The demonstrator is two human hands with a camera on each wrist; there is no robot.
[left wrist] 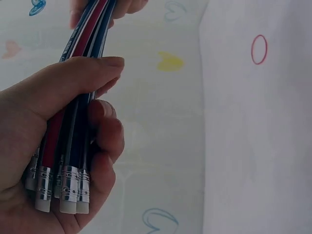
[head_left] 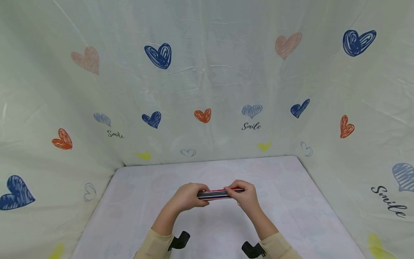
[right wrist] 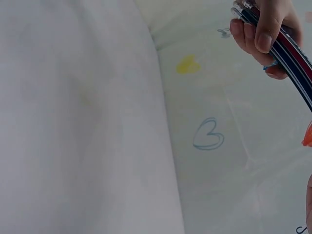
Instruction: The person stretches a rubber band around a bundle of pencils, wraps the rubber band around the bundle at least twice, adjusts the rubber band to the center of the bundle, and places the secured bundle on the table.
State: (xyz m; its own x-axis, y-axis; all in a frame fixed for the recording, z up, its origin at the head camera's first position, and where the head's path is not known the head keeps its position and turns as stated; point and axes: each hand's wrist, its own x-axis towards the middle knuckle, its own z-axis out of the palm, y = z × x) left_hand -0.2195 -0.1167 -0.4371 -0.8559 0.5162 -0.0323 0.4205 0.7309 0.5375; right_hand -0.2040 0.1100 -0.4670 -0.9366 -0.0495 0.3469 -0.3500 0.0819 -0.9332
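Observation:
A bundle of several pencils point(head_left: 214, 195), dark blue and red with white erasers in silver ferrules, is held sideways above the table. My left hand point(head_left: 189, 196) grips the eraser end, thumb on one side and curled fingers on the other. At the other end my right hand point(head_left: 246, 196) pinches the bundle between thumb and fingers, covering the tips. The left wrist view shows the erasers point(left wrist: 69, 207) close to the left palm. In the right wrist view the left hand point(right wrist: 270, 29) appears at the top right around the pencils.
A white table point(head_left: 145, 180) lies beneath the hands. A thin red loop point(left wrist: 259, 49) shows against it near the right hand. Behind and at both sides hangs a pale curtain point(head_left: 207, 82) printed with hearts and "Smile". Black wrist mounts point(head_left: 179, 240) sit at both sleeves.

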